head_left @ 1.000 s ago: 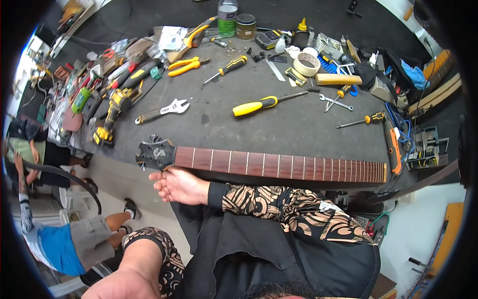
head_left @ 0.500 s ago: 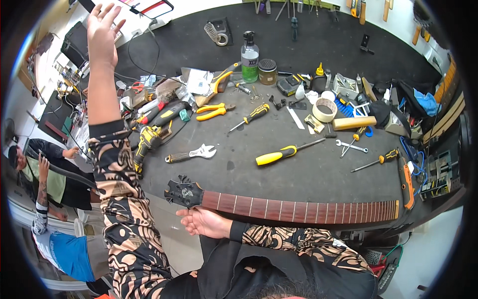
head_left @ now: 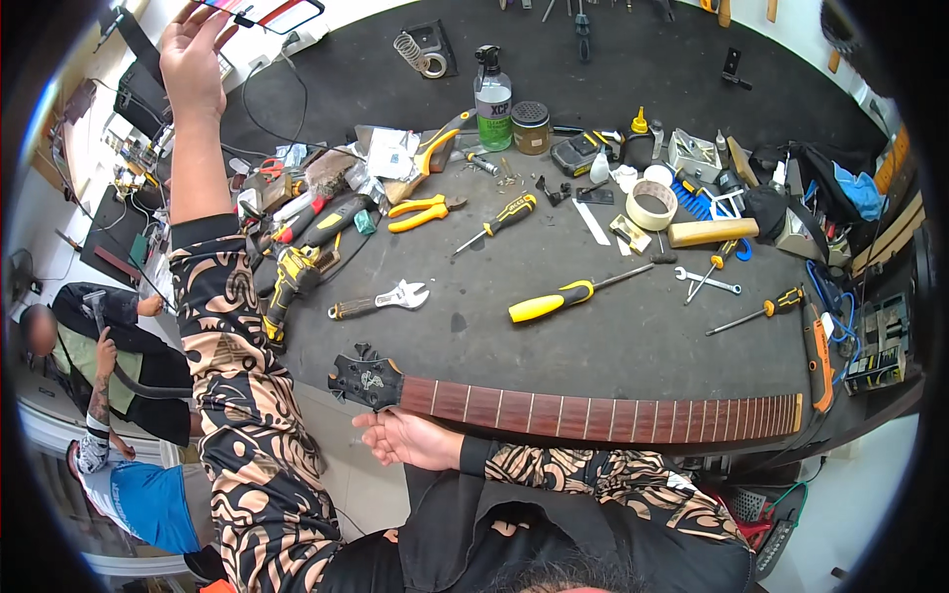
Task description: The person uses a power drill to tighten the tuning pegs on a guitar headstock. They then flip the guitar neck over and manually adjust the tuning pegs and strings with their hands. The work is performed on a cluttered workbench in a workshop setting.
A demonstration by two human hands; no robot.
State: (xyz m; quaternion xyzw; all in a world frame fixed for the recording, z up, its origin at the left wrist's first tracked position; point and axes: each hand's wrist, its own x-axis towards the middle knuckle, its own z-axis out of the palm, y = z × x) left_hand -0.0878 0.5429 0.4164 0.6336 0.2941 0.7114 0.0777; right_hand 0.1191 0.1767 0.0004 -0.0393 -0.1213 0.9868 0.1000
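Note:
A guitar neck [head_left: 593,419] with a dark reddish fretboard lies lengthwise along the bench's front edge. Its black headstock [head_left: 364,381], carrying tuner posts, points left. Just below the headstock end is my right hand [head_left: 407,439], palm up, its fingers loosely bent and apart. It is close against the neck's near side, but I cannot tell whether it bears any weight. Far up at the left, my left hand [head_left: 194,69] is raised with fingers stretched out. Its fingertips overlap the corner of a thin dark-framed device [head_left: 287,22], cut off by the picture's top; any grip is hidden.
Across the bench lie a yellow screwdriver [head_left: 552,303], an adjustable wrench [head_left: 381,299], pliers [head_left: 423,211] and a cordless drill [head_left: 293,280]. Behind them stand a spray bottle [head_left: 493,104] and a jar [head_left: 531,128]. A tape roll [head_left: 651,205] sits right. Two people are at the left.
My left hand has reached the device's corner, having been apart from it before. My right hand and the guitar neck hold nearly the same place, and the whole view has shifted slightly.

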